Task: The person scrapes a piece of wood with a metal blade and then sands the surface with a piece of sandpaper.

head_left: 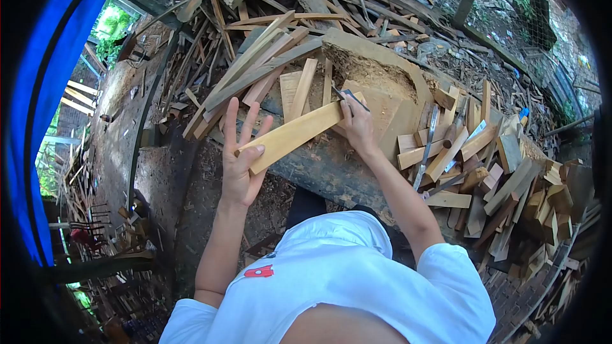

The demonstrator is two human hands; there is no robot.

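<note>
The pale wooden slat (294,135) runs slantwise in front of the person, its long axis climbing from the lower left end, at the left hand (241,159), up to the right end, at the right hand (357,129). It lies nearly flat, broad face up, across the near edge of the big chopping log (376,83), which I'll take as the mark for everything else.

The left hand is spread wide, fingers fanned upward, with the low end of the slat resting against the palm and thumb side; it props the piece rather than closing round it. That end hangs off the near left side of the log, over the dirt.

The right hand is closed on a thin dark blade (347,97), whose tip points up and away toward the hollowed top of the log. The hand sits on the slat's high end, so the wood stretches out from under it, down and to the left. Whether the fingers also pin the slat, I cannot tell.

To the right of the log lies a heap of cut wood blocks (503,172), with a long metal file (426,146) resting on its near side. Behind the log, long planks (255,64) are stacked loosely.
</note>
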